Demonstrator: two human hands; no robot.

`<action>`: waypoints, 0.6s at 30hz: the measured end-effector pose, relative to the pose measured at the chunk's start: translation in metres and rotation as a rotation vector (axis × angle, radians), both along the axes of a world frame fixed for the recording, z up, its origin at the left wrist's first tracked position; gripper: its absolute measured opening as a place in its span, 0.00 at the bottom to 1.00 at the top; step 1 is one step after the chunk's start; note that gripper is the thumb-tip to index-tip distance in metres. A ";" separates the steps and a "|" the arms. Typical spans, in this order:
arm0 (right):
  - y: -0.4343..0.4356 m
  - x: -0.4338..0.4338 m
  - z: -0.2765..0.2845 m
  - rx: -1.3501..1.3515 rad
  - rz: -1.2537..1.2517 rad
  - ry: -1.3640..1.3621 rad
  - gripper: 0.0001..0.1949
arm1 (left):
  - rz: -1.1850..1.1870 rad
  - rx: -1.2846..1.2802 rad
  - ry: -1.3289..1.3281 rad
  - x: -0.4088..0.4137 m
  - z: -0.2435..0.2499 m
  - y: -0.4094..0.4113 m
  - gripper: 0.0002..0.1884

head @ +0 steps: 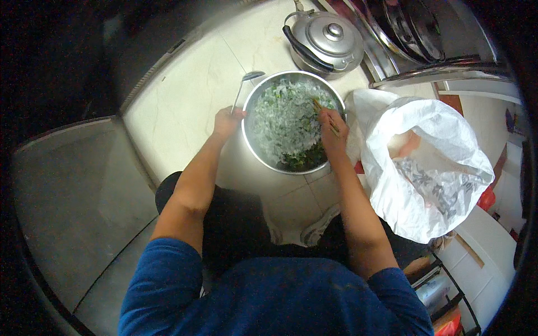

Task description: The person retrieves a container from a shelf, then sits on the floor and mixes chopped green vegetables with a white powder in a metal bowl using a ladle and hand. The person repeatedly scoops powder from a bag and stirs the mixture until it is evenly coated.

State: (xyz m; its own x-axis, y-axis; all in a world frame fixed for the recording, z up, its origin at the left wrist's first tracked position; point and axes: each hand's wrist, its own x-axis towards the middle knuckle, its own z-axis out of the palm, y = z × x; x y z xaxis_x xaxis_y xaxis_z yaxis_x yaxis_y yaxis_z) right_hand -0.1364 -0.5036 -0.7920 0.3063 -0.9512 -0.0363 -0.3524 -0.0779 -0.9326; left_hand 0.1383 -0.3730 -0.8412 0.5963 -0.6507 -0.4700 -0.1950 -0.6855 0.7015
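Observation:
A large round metal bowl [245, 138] stands before me, filled with chopped pale and green leafy vegetables [283, 117], partly blurred. At its left rim, my left hand [228, 122] holds a metal ladle [238, 93] by the handle, its head up beyond my fingers, beside the bowl. My fingers also touch the rim there. Over the bowl's right side, my right hand [334, 130] grips wooden chopsticks [317, 103], whose tips point into the vegetables. Some darker green pieces show near the bowl's lower right.
A lidded metal kettle [328, 42] with a black handle stands just beyond the bowl. To the right is an open white plastic bag [428, 168] with printed plastic inside. Metal shelving with shiny pans [412, 29] rises at the upper right. A grey panel [84, 189] lies left.

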 end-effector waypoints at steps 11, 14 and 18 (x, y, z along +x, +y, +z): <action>0.055 0.049 0.014 -0.189 0.542 -0.057 0.07 | -0.076 0.006 -0.010 0.003 -0.005 0.001 0.11; 0.050 0.058 -0.027 -0.315 0.554 0.060 0.06 | -0.111 0.009 -0.019 -0.007 -0.006 -0.010 0.11; 0.029 0.035 -0.046 -0.293 0.405 0.080 0.09 | -0.115 -0.034 -0.037 0.003 -0.024 0.000 0.14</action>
State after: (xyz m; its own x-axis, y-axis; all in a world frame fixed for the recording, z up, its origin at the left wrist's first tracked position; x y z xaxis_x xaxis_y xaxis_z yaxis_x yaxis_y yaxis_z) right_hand -0.1011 -0.4746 -0.8380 0.6598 -0.7304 0.1764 -0.3092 -0.4778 -0.8223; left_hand 0.1418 -0.3731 -0.8655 0.5331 -0.7310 -0.4259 -0.2971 -0.6331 0.7148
